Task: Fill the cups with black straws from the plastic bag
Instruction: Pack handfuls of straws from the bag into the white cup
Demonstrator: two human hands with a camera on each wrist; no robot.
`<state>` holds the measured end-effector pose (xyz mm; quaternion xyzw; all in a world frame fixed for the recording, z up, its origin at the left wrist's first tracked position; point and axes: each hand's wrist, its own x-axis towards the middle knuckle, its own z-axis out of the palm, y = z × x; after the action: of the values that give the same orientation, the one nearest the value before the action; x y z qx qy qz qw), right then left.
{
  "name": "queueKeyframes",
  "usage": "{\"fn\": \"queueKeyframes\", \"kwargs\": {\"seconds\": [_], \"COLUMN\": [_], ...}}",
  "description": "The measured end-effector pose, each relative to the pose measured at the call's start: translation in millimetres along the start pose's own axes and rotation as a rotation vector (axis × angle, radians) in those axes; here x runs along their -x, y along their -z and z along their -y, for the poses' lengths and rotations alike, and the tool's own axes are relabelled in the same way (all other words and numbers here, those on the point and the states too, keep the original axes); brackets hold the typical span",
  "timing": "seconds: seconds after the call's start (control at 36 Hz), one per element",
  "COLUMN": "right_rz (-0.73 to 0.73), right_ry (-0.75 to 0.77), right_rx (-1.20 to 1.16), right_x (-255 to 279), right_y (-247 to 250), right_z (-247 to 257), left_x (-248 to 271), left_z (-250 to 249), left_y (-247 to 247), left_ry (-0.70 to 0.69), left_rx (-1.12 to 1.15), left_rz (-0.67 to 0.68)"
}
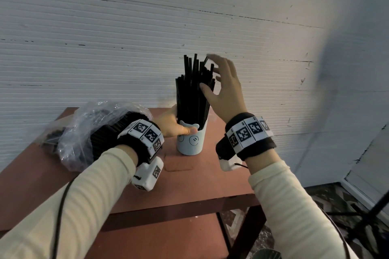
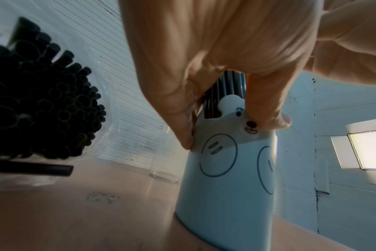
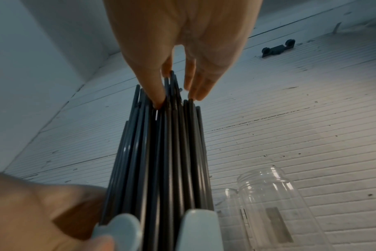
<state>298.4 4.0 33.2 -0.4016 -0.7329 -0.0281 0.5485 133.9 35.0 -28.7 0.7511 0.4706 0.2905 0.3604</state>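
Note:
A pale blue bear-face cup (image 1: 190, 143) (image 2: 225, 178) stands in the middle of the brown table (image 1: 210, 185), packed with upright black straws (image 1: 193, 90) (image 3: 161, 161). My left hand (image 1: 181, 127) (image 2: 227, 130) grips the cup at its rim, thumb on the front and fingers round the back. My right hand (image 1: 207, 71) (image 3: 177, 100) is raised beside the straw tops, fingers loosely straight, thumb and fingertips touching the tips. At the left of the table lies the clear plastic bag (image 1: 88, 128) with more black straws (image 2: 43, 101) inside.
Two clear glass jars (image 3: 268, 203) (image 2: 165, 161) stand behind the cup near the ribbed white wall. The table has a lower shelf. A dark tripod leg (image 1: 368, 216) stands on the patterned floor at the right.

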Motion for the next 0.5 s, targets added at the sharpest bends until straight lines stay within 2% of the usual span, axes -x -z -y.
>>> {"fn": "queueKeyframes", "kwargs": {"seconds": [0.22, 0.5], "right_rz": [-0.084, -0.073], "right_ry": [-0.014, -0.03], "right_rx": [-0.038, 0.035], "right_x": [-8, -10], "right_y": [-2, 0], "right_z": [3, 4], "left_x": [0, 2], "left_z": [1, -2], "left_y": [1, 2], "left_ry": [0.008, -0.001], "left_rx": [-0.015, -0.02], "left_rz": [-0.006, -0.008]}}
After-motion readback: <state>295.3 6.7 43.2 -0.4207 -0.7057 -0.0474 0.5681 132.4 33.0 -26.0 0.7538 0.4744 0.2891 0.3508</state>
